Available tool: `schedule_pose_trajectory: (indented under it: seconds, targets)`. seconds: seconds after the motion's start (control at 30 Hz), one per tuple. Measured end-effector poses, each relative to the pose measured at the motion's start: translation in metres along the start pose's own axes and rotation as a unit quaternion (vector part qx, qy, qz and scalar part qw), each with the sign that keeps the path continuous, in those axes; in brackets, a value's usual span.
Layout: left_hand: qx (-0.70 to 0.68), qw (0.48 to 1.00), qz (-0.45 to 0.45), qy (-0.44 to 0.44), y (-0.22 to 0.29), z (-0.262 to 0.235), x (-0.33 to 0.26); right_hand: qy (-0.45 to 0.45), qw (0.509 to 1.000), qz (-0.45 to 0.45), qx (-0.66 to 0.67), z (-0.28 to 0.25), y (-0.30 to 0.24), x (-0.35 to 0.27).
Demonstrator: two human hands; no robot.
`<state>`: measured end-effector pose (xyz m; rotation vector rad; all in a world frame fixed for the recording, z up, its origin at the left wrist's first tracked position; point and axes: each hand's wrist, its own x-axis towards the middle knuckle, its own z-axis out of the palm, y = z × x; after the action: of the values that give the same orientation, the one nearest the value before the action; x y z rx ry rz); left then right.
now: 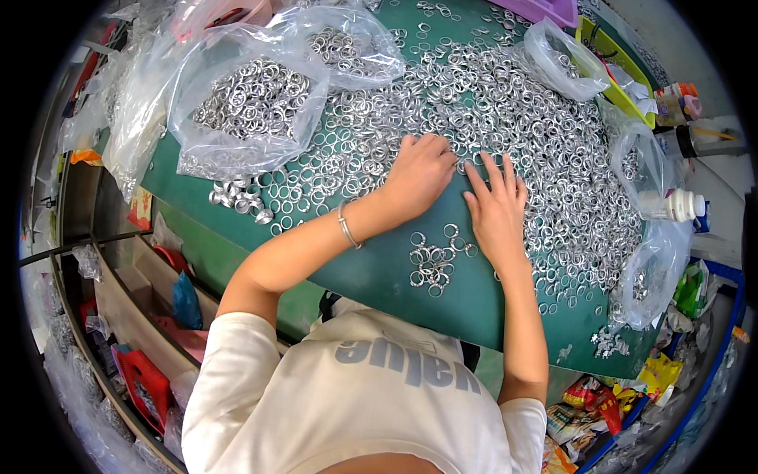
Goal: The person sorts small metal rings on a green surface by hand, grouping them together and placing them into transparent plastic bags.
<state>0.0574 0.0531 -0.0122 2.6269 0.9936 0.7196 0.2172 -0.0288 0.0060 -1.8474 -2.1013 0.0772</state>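
A wide heap of silver metal rings (545,142) is spread over the green tabletop (355,276). My left hand (422,175), with a silver bangle (347,225) on its wrist, is at the heap's near edge. Its fingers are curled down and pressed together, and their tips are hidden, so what they hold cannot be made out. Just to its right, my right hand (497,209) lies flat with fingers apart, the fingertips touching rings at the heap's edge. Between my forearms, nearer my body, sits a small separate group of rings (432,265).
Open clear plastic bags (308,118) of rings stand at the left and back; others (643,276) lie along the right edge. A lime-green basket (632,87) and a white bottle (683,205) are at the right. Below left is a shelf (150,276) with a red container (142,387).
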Motion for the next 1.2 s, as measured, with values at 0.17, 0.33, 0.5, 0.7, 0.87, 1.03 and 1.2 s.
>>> schedule_pose_trajectory:
  seconds: [0.17,0.33,0.5,0.7,0.87,1.03,1.2]
  targets:
    - [-0.046,0.997,0.046,-0.038,0.022,-0.033,-0.045,-0.085,0.996,0.003,0.017,-0.024,-0.007,-0.032]
    - [-0.126,0.984,0.078,-0.099,0.035,-0.024,-0.078,0.01,0.999,0.012,0.038,-0.016,0.005,-0.024]
    - [-0.134,0.987,0.026,-0.085,0.027,-0.034,-0.063,0.065,0.997,0.014,0.035,0.0,0.017,-0.018]
    - [-0.111,0.992,0.059,-0.008,0.019,-0.007,-0.024,0.136,0.989,0.054,0.03,-0.016,0.013,-0.023]
    - [0.011,1.0,0.019,0.012,-0.002,-0.006,-0.02,0.085,0.993,0.073,0.024,-0.017,0.008,-0.04]
    - [0.038,0.998,0.048,0.015,0.001,-0.004,-0.027,0.035,0.995,0.062,-0.07,-0.007,-0.002,-0.026]
    - [0.016,0.999,0.028,0.037,-0.012,-0.025,-0.029,-0.048,0.995,-0.012,0.083,-0.019,-0.022,-0.046]
